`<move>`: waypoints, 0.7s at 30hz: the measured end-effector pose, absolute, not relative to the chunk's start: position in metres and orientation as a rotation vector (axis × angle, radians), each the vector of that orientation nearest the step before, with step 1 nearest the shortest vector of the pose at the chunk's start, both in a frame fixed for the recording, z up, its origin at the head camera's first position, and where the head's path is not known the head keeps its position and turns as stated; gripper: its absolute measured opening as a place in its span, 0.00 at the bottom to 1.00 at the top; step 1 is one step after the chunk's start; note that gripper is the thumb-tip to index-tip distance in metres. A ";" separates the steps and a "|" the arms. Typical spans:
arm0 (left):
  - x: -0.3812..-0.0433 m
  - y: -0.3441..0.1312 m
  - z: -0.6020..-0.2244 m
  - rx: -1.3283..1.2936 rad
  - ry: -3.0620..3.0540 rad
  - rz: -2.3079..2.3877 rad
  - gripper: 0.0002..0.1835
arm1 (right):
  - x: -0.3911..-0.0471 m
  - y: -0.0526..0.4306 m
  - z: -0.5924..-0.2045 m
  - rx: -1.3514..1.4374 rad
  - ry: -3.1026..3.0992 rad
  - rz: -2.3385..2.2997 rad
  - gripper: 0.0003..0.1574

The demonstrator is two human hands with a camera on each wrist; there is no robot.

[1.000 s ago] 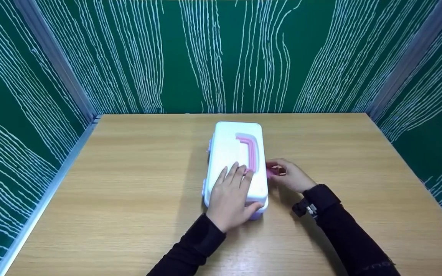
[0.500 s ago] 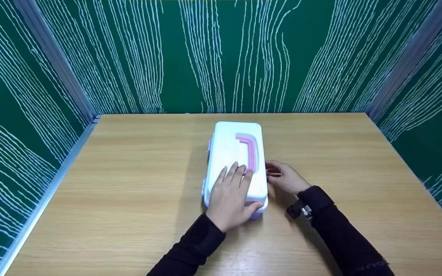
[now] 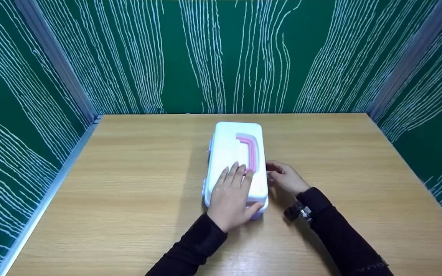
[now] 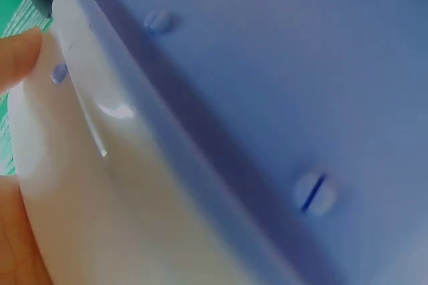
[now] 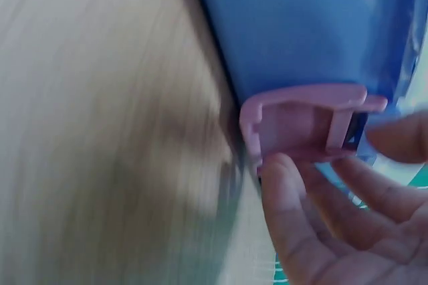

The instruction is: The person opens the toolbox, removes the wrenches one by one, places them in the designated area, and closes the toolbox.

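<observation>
A plastic carry box with a white lid [image 3: 228, 143] and a bluish-purple body [image 4: 267, 71] stands lengthwise on the table. Its pink handle [image 3: 251, 151] lies folded into the lid's recess. My left hand [image 3: 230, 201] rests flat on the near half of the lid, fingers spread and fairly straight, thumb over the front edge. At the box's right side, my right hand [image 3: 288, 179] has its fingers bent toward the wall. The right wrist view shows its thumb and fingertips around a pink latch [image 5: 294, 124] at the lid seam. From the head view the latch is hidden.
The wooden table [image 3: 136, 172] extends on both sides of the box. Green walls with white wavy lines [image 3: 190, 57] and grey corner posts [image 3: 58, 61] enclose it at the back and sides. Purple hinges [image 3: 205, 186] line the box's left side.
A second ago the pink latch stuck out beside the right fingers; now it is out of sight in the head view. The right hand shifted slightly leftward and down. The left hand stayed put.
</observation>
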State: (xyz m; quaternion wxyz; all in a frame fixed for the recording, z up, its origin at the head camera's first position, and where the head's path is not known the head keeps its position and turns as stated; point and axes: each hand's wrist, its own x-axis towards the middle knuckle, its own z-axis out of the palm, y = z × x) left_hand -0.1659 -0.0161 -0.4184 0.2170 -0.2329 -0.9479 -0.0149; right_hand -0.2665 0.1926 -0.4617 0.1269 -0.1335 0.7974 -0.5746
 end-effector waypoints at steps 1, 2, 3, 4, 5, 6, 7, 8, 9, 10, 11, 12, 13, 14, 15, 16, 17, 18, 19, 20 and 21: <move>-0.166 -0.015 -0.418 -0.642 -2.638 -0.018 0.48 | -0.266 0.191 -0.461 -0.355 2.298 -1.700 0.29; -0.166 -0.013 -0.417 -0.639 -2.648 0.003 0.48 | -0.265 0.190 -0.460 -0.326 2.279 -1.721 0.29; -0.165 -0.012 -0.416 -0.638 -2.655 0.027 0.49 | -0.264 0.189 -0.459 -0.302 2.257 -1.743 0.30; -0.165 -0.011 -0.416 -0.638 -2.659 0.049 0.50 | -0.263 0.187 -0.458 -0.279 2.234 -1.768 0.30; -0.165 -0.009 -0.415 -0.642 -2.662 0.065 0.50 | -0.262 0.185 -0.458 -0.258 2.211 -1.795 0.31; -0.165 -0.008 -0.415 -0.652 -2.661 0.074 0.51 | -0.262 0.183 -0.457 -0.243 2.190 -1.817 0.31; -0.165 -0.007 -0.415 -0.665 -2.658 0.078 0.51 | -0.261 0.182 -0.457 -0.236 2.177 -1.832 0.31; -0.165 -0.006 -0.414 -0.681 -2.656 0.075 0.50 | -0.261 0.181 -0.457 -0.227 2.168 -1.844 0.31; -0.164 -0.005 -0.414 -0.699 -2.652 0.079 0.49 | -0.260 0.180 -0.457 -0.222 2.177 -1.846 0.31; -0.164 -0.004 -0.414 -0.716 -2.652 0.075 0.48 | -0.260 0.180 -0.457 -0.224 2.195 -1.840 0.30; -0.164 -0.003 -0.414 -0.733 -2.651 0.069 0.47 | -0.260 0.179 -0.458 -0.230 2.223 -1.827 0.30; -0.164 -0.002 -0.413 -0.745 -2.650 0.067 0.46 | -0.259 0.179 -0.458 -0.236 2.245 -1.814 0.30; -0.164 -0.002 -0.413 -0.753 -2.653 0.068 0.45 | -0.259 0.179 -0.458 -0.240 2.260 -1.801 0.30; -0.165 -0.001 -0.412 -0.758 -2.655 0.068 0.44 | -0.259 0.179 -0.459 -0.240 2.270 -1.793 0.30; -0.165 -0.001 -0.411 -0.761 -2.657 0.066 0.44 | -0.259 0.179 -0.459 -0.241 2.281 -1.786 0.30; -0.165 0.000 -0.411 -0.761 -2.661 0.061 0.44 | -0.258 0.179 -0.459 -0.242 2.285 -1.783 0.30; -0.166 0.000 -0.410 -0.759 -2.663 0.063 0.44 | -0.258 0.179 -0.459 -0.240 2.282 -1.783 0.30; -0.166 0.000 -0.409 -0.757 -2.668 0.067 0.44 | -0.258 0.179 -0.459 -0.237 2.273 -1.788 0.30; -0.166 0.000 -0.409 -0.757 -2.673 0.067 0.44 | -0.258 0.179 -0.459 -0.233 2.264 -1.794 0.30; -0.167 0.000 -0.408 -0.757 -2.679 0.066 0.44 | -0.257 0.179 -0.459 -0.229 2.259 -1.799 0.30; -0.167 0.000 -0.408 -0.755 -2.685 0.066 0.44 | -0.257 0.179 -0.460 -0.230 2.253 -1.804 0.30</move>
